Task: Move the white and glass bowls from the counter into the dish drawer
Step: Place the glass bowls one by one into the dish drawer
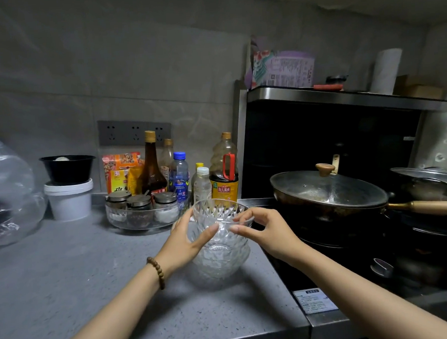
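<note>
Open grey counter is lying to your left and toward you, giving you free passage. Behind the glass bowls, a condiment tray and a row of bottles are crowding the wall. A lidded wok is blocking your right, and a plastic bag and white tub are closing off the far left.

Dim, soft-focused kitchen view, corners darkened, edges bowed by wide-angle distortion.
</note>
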A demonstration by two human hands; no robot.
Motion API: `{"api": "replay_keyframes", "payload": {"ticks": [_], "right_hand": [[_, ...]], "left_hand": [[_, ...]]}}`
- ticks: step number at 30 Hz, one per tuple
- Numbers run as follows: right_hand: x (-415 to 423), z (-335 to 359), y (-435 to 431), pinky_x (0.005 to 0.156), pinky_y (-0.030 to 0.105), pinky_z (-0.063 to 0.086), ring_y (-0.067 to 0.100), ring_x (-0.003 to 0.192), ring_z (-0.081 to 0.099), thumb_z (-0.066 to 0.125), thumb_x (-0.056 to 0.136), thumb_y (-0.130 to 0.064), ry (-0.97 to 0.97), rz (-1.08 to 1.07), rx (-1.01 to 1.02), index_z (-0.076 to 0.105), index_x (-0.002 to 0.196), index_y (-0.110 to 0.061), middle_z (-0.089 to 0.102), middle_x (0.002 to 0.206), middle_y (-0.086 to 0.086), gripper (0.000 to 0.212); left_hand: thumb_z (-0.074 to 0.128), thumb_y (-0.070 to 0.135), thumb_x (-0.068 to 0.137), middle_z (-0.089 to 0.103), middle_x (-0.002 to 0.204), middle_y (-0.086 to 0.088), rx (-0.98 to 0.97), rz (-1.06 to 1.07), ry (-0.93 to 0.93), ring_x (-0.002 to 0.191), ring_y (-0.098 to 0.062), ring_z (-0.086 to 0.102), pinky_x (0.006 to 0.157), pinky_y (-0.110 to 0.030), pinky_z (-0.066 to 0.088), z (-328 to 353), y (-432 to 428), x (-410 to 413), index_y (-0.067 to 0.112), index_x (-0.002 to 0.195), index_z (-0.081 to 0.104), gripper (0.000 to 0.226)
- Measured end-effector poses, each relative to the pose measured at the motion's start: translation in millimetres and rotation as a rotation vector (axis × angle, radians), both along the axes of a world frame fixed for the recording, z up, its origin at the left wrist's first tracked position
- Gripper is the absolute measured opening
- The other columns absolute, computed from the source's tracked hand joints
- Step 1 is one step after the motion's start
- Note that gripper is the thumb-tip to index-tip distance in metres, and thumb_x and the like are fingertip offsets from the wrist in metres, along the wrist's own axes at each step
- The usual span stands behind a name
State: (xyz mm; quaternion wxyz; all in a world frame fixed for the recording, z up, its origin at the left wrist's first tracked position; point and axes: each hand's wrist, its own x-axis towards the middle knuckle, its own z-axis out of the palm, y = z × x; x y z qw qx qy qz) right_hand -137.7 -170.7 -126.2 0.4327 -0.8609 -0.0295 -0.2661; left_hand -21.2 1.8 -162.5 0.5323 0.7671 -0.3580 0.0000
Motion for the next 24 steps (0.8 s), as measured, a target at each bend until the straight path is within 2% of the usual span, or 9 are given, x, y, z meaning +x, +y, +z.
{"api": "replay_keyframes", "payload": {"ticks": [4, 6, 8, 10, 12, 14, 17, 19, 24], "right_hand": [[-21, 21, -3, 0.080, 0.012, 0.048, 0.004, 0.078, 0.066, 0.075, 0.071, -0.041, -0.091, 0.032, 0.051, 0.064, 0.068, -0.023, 0.070, 0.075, -0.006, 0.022], [-37, 29, -7, 0.074, 0.011, 0.046, 0.000, 0.072, 0.062, 0.073, 0.069, -0.044, -0.108, 0.053, 0.102, 0.063, 0.067, -0.022, 0.067, 0.069, -0.010, 0.024], [-54, 34, -13, 0.069, 0.008, 0.044, -0.003, 0.068, 0.060, 0.072, 0.070, -0.041, -0.117, 0.075, 0.163, 0.063, 0.068, -0.020, 0.064, 0.067, -0.011, 0.023], [-75, 36, -22, 0.068, 0.008, 0.045, -0.002, 0.069, 0.060, 0.072, 0.071, -0.039, -0.112, 0.076, 0.206, 0.063, 0.070, -0.018, 0.065, 0.068, -0.010, 0.023], [-98, 35, -34, 0.071, 0.008, 0.047, -0.002, 0.074, 0.064, 0.071, 0.071, -0.041, -0.089, 0.046, 0.216, 0.066, 0.073, -0.016, 0.068, 0.072, -0.008, 0.026], [-124, 32, -50, 0.074, 0.009, 0.049, -0.001, 0.079, 0.067, 0.069, 0.071, -0.044, -0.058, -0.001, 0.213, 0.071, 0.077, -0.014, 0.073, 0.078, -0.005, 0.031], [-162, 21, -74, 0.064, 0.006, 0.046, -0.006, 0.071, 0.064, 0.065, 0.074, -0.047, 0.011, -0.074, 0.198, 0.074, 0.082, -0.012, 0.073, 0.074, -0.007, 0.037], [-187, 10, -90, 0.062, 0.004, 0.042, -0.008, 0.066, 0.061, 0.061, 0.078, -0.050, 0.054, -0.112, 0.171, 0.075, 0.082, -0.013, 0.072, 0.072, -0.009, 0.040], [-239, -15, -123, 0.083, 0.010, 0.048, -0.001, 0.089, 0.068, 0.058, 0.078, -0.047, 0.128, -0.194, 0.149, 0.079, 0.083, -0.021, 0.077, 0.090, -0.007, 0.033]], "left_hand": [[0.055, 0.085, 0.051, 0.023, 0.155, 0.005, -0.149, -0.107, 0.080, 0.128, -0.004, 0.036, 0.104, -0.029, 0.029, 26, -10, -27, 0.038, 0.146, 0.008, 0.116], [0.056, 0.086, 0.046, 0.017, 0.156, 0.006, -0.231, -0.172, 0.101, 0.117, 0.002, 0.042, 0.106, -0.033, 0.034, 36, -20, -45, 0.044, 0.144, 0.004, 0.118], [0.059, 0.084, 0.047, 0.013, 0.156, 0.008, -0.298, -0.235, 0.123, 0.121, -0.002, 0.039, 0.100, -0.036, 0.045, 43, -32, -64, 0.055, 0.136, 0.007, 0.107], [0.064, 0.076, 0.051, 0.014, 0.154, 0.008, -0.381, -0.323, 0.169, 0.125, -0.005, 0.037, 0.082, -0.023, 0.054, 47, -47, -83, 0.062, 0.126, 0.013, 0.092], [0.067, 0.069, 0.056, 0.021, 0.152, 0.007, -0.430, -0.400, 0.223, 0.121, -0.005, 0.046, 0.074, -0.021, 0.056, 46, -65, -103, 0.068, 0.120, 0.019, 0.080], [0.066, 0.064, 0.060, 0.026, 0.148, 0.008, -0.434, -0.441, 0.265, 0.110, 0.002, 0.050, 0.074, -0.023, 0.056, 43, -84, -124, 0.071, 0.113, 0.023, 0.068], [0.067, 0.065, 0.061, 0.031, 0.143, 0.011, -0.402, -0.492, 0.314, 0.108, 0.003, 0.051, 0.077, -0.023, 0.056, 31, -115, -151, 0.062, 0.126, 0.017, 0.082], [0.065, 0.068, 0.060, 0.035, 0.143, 0.009, -0.338, -0.522, 0.342, 0.112, -0.006, 0.054, 0.078, -0.021, 0.056, 21, -135, -169, 0.058, 0.131, 0.014, 0.089], [0.061, 0.068, 0.058, 0.047, 0.138, -0.004, -0.165, -0.596, 0.502, 0.090, -0.016, 0.071, 0.075, -0.024, 0.058, -6, -181, -209, 0.045, 0.140, 0.013, 0.098]]}}
